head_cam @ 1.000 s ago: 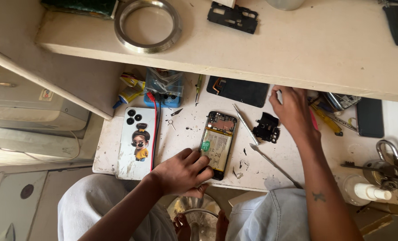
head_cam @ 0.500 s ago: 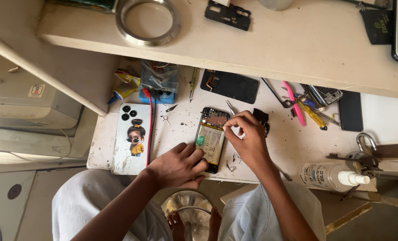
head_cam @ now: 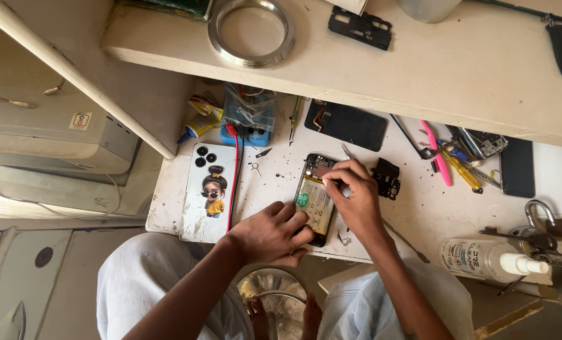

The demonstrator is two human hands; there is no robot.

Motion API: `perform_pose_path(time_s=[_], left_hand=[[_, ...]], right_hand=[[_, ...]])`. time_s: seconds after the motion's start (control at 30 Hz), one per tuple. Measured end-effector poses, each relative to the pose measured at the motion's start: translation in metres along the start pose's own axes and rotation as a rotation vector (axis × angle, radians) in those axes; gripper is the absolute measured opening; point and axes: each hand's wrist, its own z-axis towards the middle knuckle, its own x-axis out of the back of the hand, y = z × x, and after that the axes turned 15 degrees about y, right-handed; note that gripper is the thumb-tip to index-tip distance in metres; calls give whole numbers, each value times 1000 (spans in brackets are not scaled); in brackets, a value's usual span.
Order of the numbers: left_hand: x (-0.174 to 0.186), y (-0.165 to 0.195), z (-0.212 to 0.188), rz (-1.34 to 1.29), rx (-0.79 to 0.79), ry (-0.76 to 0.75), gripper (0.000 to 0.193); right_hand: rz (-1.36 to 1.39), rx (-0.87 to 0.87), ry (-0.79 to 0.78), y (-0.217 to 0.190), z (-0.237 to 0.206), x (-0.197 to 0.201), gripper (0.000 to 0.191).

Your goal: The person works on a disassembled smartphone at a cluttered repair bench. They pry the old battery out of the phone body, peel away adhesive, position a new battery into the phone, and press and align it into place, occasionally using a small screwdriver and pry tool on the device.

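My left hand point(head_cam: 271, 234) clamps the near end of the opened phone point(head_cam: 314, 198) flat on the white bench; my right hand point(head_cam: 353, 192) pinches tweezers point(head_cam: 345, 151) over its upper half. A slip could, I judge, gouge the battery. Left of the phone lies a cartoon-printed case point(head_cam: 213, 189); far right, a clear spray bottle point(head_cam: 492, 258).

A phone case printed with a cartoon figure point(head_cam: 211, 189) lies on the worktable point(head_cam: 419, 208), with a red wire point(head_cam: 233, 176) running along its right edge. Beyond the case sit a glue tube point(head_cam: 199, 119) and a clear box of parts point(head_cam: 249, 116); far right of it are a pink tool point(head_cam: 437, 160) and a spray bottle point(head_cam: 488, 259). On the shelf above the case rests a metal ring point(head_cam: 251, 31).
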Motion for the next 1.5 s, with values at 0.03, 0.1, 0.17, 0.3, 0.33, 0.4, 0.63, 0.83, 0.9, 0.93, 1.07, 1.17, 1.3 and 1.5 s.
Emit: perform_pose_path(time_s=[0.03,0.1,0.17,0.3,0.33,0.4,0.63,0.83,0.9,0.93,1.07,1.17,1.3,1.5], left_hand=[[0,0,0,-1,1,12,35],[0,0,0,0,-2,25,35],[0,0,0,1,-5,24,34],[-1,1,0,9,-2,29,36],[-1,1,0,10,-5,34,35],[-1,1,0,11,-8,36,35],[0,-1,1,11,-13,34,35],[0,0,0,4,-8,41,35],[0,-1,1,11,-11,44,35],[-1,0,1,14,-13,42,35],[-1,-1,0,8,-10,58,35],[-2,-1,-1,8,-6,49,35],[-2,-1,0,16,-10,54,36],[0,-1,0,23,-15,45,36]], right_hand=[[-14,12,-11,1,0,1,8],[-17,8,-20,2,1,2,7],[-10,50,-21,2,1,2,7],[-30,45,-36,-1,3,4,9],[-44,-2,-47,-2,3,4,10],[-44,-13,-47,-4,4,5,10],[33,25,-59,-6,6,5,11],[41,-39,-77,3,13,-3,12],[62,-73,-93,6,15,-2,11],[72,-93,-102,8,14,-1,10],[74,-120,-109,12,16,-1,9],[89,-218,-125,13,19,-2,8],[52,-258,-161,13,23,-3,13],[67,-240,-182,15,26,-3,13]])
